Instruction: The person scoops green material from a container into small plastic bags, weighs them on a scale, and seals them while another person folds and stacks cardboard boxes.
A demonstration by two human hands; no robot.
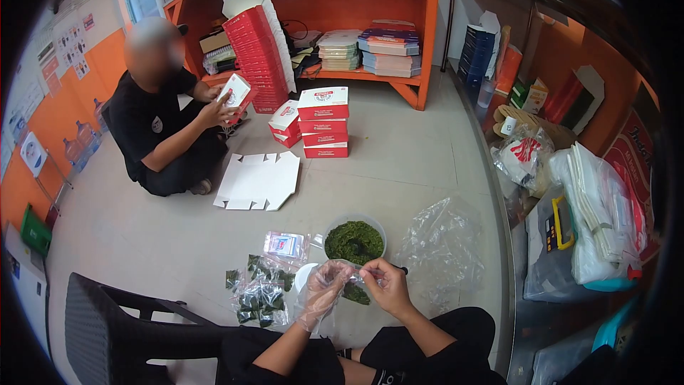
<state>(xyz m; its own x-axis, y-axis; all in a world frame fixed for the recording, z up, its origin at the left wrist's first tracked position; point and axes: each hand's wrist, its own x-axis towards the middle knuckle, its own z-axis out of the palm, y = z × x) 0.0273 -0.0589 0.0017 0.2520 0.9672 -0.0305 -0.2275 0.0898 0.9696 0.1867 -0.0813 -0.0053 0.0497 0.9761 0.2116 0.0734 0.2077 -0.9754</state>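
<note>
My left hand, in a clear plastic glove, and my bare right hand meet in front of my lap. Their fingers pinch the top of a small clear plastic bag with green chopped stuff in it. Just beyond stands a round clear tub holding more of the green chopped stuff, hollowed in the middle. Several filled small bags lie in a pile left of my hands. A white round lid is partly hidden behind my left hand.
A pack of empty zip bags lies beyond the pile. Crumpled clear plastic is at right. A co-worker sits holding a red-and-white box, near stacked boxes and flat cardboard. A black chair is at left, shelving at right.
</note>
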